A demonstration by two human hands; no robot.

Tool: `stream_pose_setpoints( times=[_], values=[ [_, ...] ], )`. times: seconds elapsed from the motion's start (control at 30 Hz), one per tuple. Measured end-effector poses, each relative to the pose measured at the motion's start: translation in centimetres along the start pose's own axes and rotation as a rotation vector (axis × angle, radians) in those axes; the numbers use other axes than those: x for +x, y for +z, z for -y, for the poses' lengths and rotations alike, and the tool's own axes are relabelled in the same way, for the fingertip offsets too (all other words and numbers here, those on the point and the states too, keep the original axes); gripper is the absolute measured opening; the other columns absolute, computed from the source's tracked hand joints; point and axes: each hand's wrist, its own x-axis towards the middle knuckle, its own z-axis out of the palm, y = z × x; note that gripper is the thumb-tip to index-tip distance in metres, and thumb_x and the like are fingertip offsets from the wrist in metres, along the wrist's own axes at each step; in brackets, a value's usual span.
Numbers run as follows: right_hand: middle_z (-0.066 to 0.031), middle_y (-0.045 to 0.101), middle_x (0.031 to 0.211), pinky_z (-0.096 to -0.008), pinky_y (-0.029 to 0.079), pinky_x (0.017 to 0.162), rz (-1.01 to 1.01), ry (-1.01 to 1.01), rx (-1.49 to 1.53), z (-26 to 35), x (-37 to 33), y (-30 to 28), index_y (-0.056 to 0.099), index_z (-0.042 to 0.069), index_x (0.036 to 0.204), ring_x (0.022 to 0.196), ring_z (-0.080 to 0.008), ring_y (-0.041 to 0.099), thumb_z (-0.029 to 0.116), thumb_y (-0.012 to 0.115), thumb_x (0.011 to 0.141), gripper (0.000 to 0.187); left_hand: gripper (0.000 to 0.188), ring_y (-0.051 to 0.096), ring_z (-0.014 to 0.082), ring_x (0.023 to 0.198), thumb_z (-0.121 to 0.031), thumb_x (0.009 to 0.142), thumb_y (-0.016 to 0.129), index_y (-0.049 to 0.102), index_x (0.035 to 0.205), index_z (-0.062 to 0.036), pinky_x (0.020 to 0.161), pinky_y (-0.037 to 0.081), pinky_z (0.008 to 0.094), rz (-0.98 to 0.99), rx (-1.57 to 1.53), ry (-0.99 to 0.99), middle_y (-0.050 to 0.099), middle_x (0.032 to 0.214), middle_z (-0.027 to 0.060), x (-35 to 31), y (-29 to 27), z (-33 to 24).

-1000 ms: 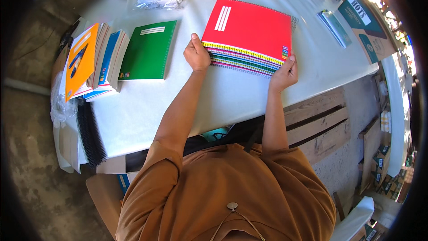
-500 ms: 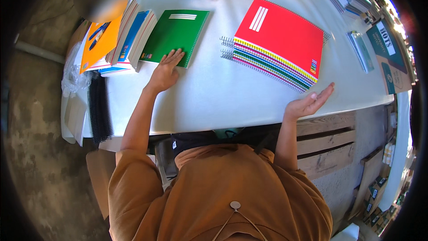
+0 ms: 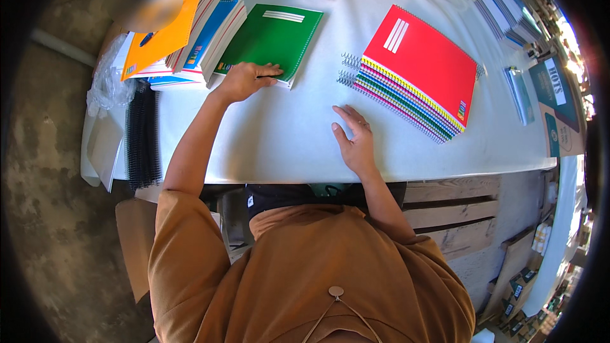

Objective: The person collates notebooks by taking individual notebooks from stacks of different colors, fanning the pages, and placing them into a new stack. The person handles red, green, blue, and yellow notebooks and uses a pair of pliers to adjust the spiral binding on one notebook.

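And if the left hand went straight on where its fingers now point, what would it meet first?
Once past the green notebook, the left hand would probably first meet the wire coils sticking out of the red-topped notebook stack, though the hand's height is hard to judge.

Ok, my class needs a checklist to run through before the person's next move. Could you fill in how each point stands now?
1. Left hand on the green notebook: ok, at its near edge.
2. Left grip firm: cannot tell; the thumb is hidden.
3. Right hand free: ok, it holds nothing.
4. Red-topped stack flush all round: not ok; some wire coils jut out at its left.
5. Orange notebook clear on top: not ok; a pen lies on it.
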Motion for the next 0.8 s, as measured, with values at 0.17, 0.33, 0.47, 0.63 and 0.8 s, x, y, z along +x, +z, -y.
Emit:
stream_pose_setpoints(
  times=[0.17, 0.33, 0.47, 0.63, 0.8],
  values=[
    [-0.01, 0.063, 0.108, -0.04, 0.037, 0.092, 0.003, -0.033, -0.033, -0.4, -0.1, 0.1, 0.06, 0.012, 0.113, 0.113, -0.029, 0.051, 0.016, 0.061, 0.083, 0.031, 0.025, 0.058, 0.0225, 0.103, -0.02, 0.083, 0.062, 0.065, 0.106, -0.0146, 0.087, 0.045, 0.0341, -0.128, 0.026, 0.093, 0.062, 0.11, 0.0046, 0.0, 0.9, 0.5],
    [-0.0144, 0.058, 0.117, -0.0332, 0.032, 0.1, 0.203, 0.219, 0.468, 0.9, 2.9, 2.2, 0.054, 0.005, 0.121, 0.118, -0.0279, 0.048, 0.021, 0.059, 0.085, 0.039, 0.024, 0.063, 0.0268, 0.074, -0.022, 0.084, 0.062, 0.065, 0.103, -0.008, 0.069, 0.048, 0.0323, -0.463, -0.237, -0.018, 0.067, 0.088, 0.0131, 1.2, 4.0, 2.0],
    [-0.0154, 0.052, 0.126, -0.0289, 0.028, 0.102, 0.14, 0.318, 0.666, 1.2, 7.0, 6.6, 0.047, 0.001, 0.127, 0.119, -0.0233, 0.046, 0.028, 0.057, 0.086, 0.049, 0.021, 0.064, 0.0218, 0.073, -0.021, 0.085, 0.06, 0.065, 0.102, -0.0082, 0.068, 0.048, 0.0291, -0.577, -0.496, -0.089, 0.066, 0.086, 0.0131, 3.1, 6.8, 1.3],
    [-0.0182, 0.044, 0.133, -0.0287, 0.024, 0.104, 0.284, 0.345, 0.833, 5.1, 10.7, 3.9, 0.036, -0.009, 0.131, 0.126, -0.0222, 0.038, 0.038, 0.053, 0.086, 0.067, 0.022, 0.065, 0.0224, 0.073, -0.023, 0.085, 0.06, 0.065, 0.101, -0.0095, 0.067, 0.048, 0.03, -0.721, -0.468, -0.016, 0.067, 0.086, 0.0114, 2.8, 7.6, 0.3],
    [-0.0163, 0.048, 0.129, -0.0394, 0.024, 0.104, 0.295, 0.465, 0.83, 4.7, 12.6, 3.9, 0.034, 0.002, 0.135, 0.128, -0.0291, 0.033, 0.042, 0.051, 0.086, 0.065, 0.023, 0.065, 0.026, 0.076, -0.026, 0.085, 0.061, 0.066, 0.099, -0.0091, 0.068, 0.049, 0.0317, -0.685, -0.443, -0.065, 0.067, 0.087, 0.0112, 2.5, 7.2, -0.4]
  ],
)
